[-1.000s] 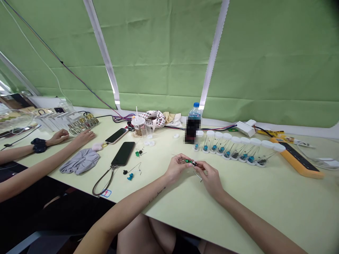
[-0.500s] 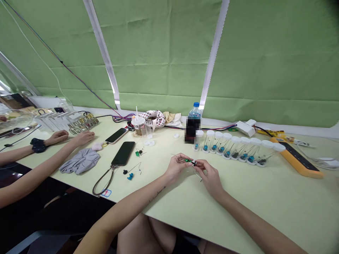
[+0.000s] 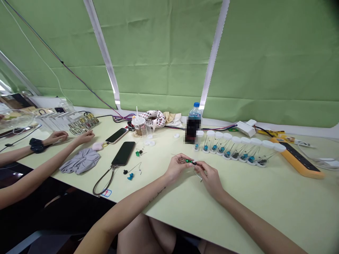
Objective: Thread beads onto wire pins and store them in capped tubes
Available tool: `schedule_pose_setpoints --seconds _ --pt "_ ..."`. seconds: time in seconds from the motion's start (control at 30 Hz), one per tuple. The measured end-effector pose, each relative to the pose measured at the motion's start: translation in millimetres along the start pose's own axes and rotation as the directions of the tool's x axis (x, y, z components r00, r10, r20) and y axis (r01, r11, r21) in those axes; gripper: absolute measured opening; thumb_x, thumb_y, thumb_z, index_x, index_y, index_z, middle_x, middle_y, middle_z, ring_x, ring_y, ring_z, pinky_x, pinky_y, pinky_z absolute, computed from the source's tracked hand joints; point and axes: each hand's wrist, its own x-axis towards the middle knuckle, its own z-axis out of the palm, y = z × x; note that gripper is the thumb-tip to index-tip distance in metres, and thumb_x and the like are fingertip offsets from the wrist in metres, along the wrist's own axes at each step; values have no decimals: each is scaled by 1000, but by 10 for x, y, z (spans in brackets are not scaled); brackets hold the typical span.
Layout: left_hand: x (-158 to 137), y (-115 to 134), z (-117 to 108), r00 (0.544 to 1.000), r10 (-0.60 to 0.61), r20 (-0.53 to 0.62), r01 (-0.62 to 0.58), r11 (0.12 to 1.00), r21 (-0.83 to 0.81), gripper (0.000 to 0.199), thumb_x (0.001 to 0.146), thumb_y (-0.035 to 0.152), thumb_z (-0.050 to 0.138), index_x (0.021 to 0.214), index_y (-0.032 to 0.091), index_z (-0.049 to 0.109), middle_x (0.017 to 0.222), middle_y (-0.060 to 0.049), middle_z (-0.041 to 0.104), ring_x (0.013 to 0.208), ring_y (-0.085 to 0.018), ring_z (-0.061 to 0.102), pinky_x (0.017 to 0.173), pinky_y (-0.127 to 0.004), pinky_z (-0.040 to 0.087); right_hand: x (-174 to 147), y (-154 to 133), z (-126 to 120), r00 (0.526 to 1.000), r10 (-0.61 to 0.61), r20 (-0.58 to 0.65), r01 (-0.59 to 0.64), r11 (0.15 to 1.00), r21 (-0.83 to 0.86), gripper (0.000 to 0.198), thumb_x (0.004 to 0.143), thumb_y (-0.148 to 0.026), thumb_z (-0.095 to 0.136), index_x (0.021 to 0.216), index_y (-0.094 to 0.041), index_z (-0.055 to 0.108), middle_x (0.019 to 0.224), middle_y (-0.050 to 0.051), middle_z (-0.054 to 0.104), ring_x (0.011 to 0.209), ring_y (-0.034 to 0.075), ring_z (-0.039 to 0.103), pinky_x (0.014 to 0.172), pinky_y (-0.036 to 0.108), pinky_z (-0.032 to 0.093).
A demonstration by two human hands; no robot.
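My left hand [image 3: 178,168] pinches a small green plastic piece [image 3: 188,161] above the table. Fingers of my right hand [image 3: 209,173] close on a small black piece [image 3: 194,163] that meets the green one end to end. A thin metal rod [image 3: 198,176] slants down beneath the two hands; which hand bears it I cannot tell. On the table to the left lie a blue plastic piece [image 3: 130,176], a black round part [image 3: 125,172] and bent metal wires [image 3: 138,170]. Farther back sits another green piece [image 3: 137,153] beside a dark round part [image 3: 141,152].
Several white-capped clear tubes [image 3: 227,148] holding blue or dark parts stand in a row at right, near an orange power strip [image 3: 300,160]. A bottle [image 3: 195,113], drink cup [image 3: 138,125] and two phones [image 3: 123,153] are about. A co-worker's hands [image 3: 86,137] rest at left.
My hands stay in nearly the same place, with the black piece shifting slightly between the fingers. The co-worker's nearer hand has lifted and curled a little.
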Motion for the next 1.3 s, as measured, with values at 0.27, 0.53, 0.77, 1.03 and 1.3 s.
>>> schedule_pose_setpoints --seconds 0.27,0.53,0.77,1.03,1.3 --pt "11 -16 -5 1000 14 -9 -14 1000 6 29 61 22 78 83 13 61 88 -8 68 84 -19 63 83 -36 46 3 30 28 999 13 -43 -13 1000 18 28 87 -39 47 107 -22 54 89 5 65 75 19 61 68 31 49" --pt "5 7 24 998 54 16 -54 997 57 31 58 23 79 83 13 63 89 -9 68 84 -18 62 81 -34 46 -3 10 -7 1000 15 -9 -14 1000 12 26 90 -41 42 98 -21 58 83 4 66 71 19 61 66 29 47" --pt "3 23 22 997 63 39 -67 992 104 31 57 23 79 81 12 63 88 -9 68 82 -18 62 78 -32 46 8 15 -6 999 21 50 -20 1000 -21 36 93 -44 33 79 -21 57 66 2 63 61 17 59 61 27 46" --pt "16 -30 -13 998 56 -17 -56 998 35 30 60 21 77 83 13 61 86 -8 68 81 -18 63 79 -34 47 12 4 18 999 35 -24 -34 999 30 31 85 -43 50 109 -22 51 89 5 66 74 19 61 67 30 49" --pt "26 -36 -15 999 37 -4 -37 999 14 30 57 20 79 81 12 61 83 -7 68 78 -17 63 79 -33 48 8 43 22 1000 16 -18 -16 999 31 26 86 -41 47 99 -21 57 83 4 65 71 19 61 68 32 50"
